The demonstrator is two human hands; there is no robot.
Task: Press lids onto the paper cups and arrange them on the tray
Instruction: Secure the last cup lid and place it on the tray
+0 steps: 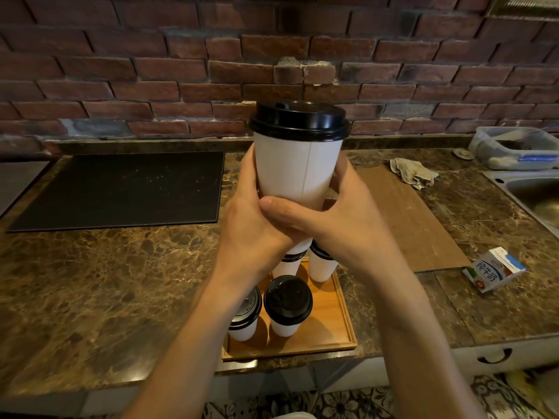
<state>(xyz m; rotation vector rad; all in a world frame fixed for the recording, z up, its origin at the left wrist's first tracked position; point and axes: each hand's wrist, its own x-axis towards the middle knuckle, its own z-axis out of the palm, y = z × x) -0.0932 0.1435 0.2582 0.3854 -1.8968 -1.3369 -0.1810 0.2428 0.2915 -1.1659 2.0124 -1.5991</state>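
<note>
A white paper cup (298,167) with a black lid (299,119) pressed on it is held up high in front of me, above the wooden tray (341,328). My left hand (248,219) and my right hand (341,213) both wrap round its lower part, the right thumb lying across the front. Several lidded white cups stand on the tray: one at the front centre (287,303), one at the front left (246,319) partly behind my left forearm, and two at the back (322,264), mostly hidden by my hands.
A black mat (121,189) lies on the marble counter at the left. A brown board (405,213) with a rag (413,172) sits to the right, a small milk carton (493,269) beyond it, and a metal sink (532,192) at the far right. A brick wall stands behind.
</note>
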